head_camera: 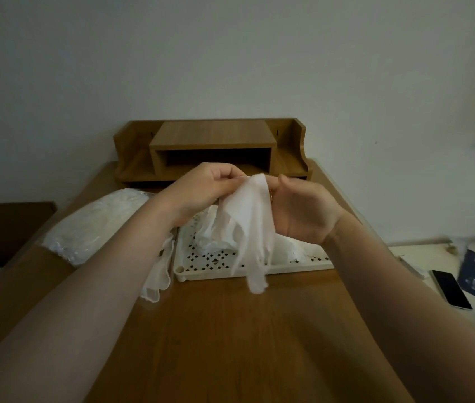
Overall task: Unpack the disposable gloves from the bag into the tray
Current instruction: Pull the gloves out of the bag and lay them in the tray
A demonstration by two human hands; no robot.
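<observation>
Both my hands, left (201, 190) and right (306, 207), pinched one thin translucent white disposable glove (252, 225) above the white perforated plastic tray (259, 269); the clear plastic bag of gloves (94, 225) lay left on the brown wooden surface (230, 330).

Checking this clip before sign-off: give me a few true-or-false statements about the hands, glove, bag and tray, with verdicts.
1. Both hands hold one glove at its top edge. True: the left hand and right hand pinch it.
2. The glove lies flat in the tray. False: it hangs in the air above the tray.
3. The bag lies left of the tray. True.
4. The tray holds nothing. False: white gloves already lie in it.
5. A phone lies inside the tray. False: it lies far to the right, off the wooden table.
</observation>
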